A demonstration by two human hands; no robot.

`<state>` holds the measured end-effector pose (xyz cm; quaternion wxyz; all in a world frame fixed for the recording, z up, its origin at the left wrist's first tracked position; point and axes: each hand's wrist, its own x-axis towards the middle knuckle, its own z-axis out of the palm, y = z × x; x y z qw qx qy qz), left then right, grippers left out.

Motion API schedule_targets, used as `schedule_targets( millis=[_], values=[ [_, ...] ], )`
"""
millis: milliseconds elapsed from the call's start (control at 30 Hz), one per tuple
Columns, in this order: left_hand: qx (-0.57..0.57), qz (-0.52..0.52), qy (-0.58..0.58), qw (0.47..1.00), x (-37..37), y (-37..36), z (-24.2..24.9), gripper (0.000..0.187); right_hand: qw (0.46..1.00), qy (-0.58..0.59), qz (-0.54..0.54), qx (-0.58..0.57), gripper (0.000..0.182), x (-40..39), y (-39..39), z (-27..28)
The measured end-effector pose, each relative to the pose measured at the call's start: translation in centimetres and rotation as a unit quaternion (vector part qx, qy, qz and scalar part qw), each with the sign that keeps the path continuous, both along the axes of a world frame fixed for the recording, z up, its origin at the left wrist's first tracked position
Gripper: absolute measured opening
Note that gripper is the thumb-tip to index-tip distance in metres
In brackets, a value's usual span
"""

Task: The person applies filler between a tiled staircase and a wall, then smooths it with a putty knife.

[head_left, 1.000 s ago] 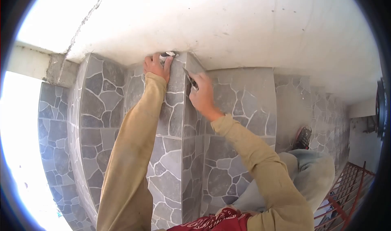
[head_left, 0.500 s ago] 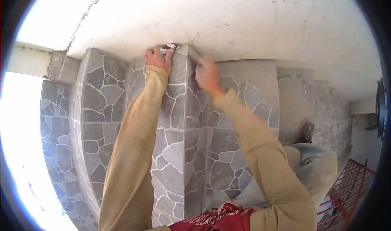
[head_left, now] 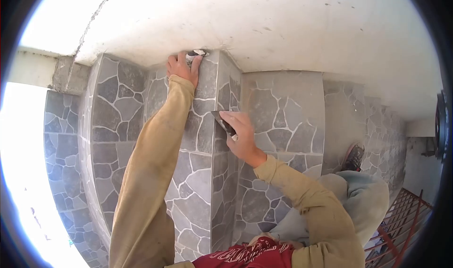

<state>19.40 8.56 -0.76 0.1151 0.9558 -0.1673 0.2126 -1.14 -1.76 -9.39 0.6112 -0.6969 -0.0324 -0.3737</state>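
My left hand is closed around a dark container with white paste in it, held against the tiled step where it meets the pale wall. My right hand grips a thin dark scraper. The scraper's edge lies at the light corner strip of the step, lower down than my left hand. Grey stone-pattern tiles with white joints cover the step faces. Fingers hide part of both the container and the scraper.
More tiled steps descend on the right, where my shoe rests. A red metal railing stands at the lower right. Bright daylight fills the far left beside a tiled edge. A crack runs down the wall at upper left.
My right hand has moved down along the corner strip, away from the wall, and the scraper now shows clearly. My left hand stays in the same place.
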Motion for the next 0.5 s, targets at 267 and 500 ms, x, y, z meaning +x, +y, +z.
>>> schedule_targets(
  millis=[267, 500],
  values=[
    [0.000, -0.016, -0.018, 1.000, 0.1, 0.5, -0.8, 0.056, 0.999, 0.003, -0.027, -0.021, 0.047, 4.5, -2.6, -0.2],
    [0.006, -0.001, -0.018, 1.000, -0.2, 0.2, -0.5, 0.054, 0.998, 0.046, -0.030, 0.008, 0.044, 10.3, -4.8, -1.4]
  ],
)
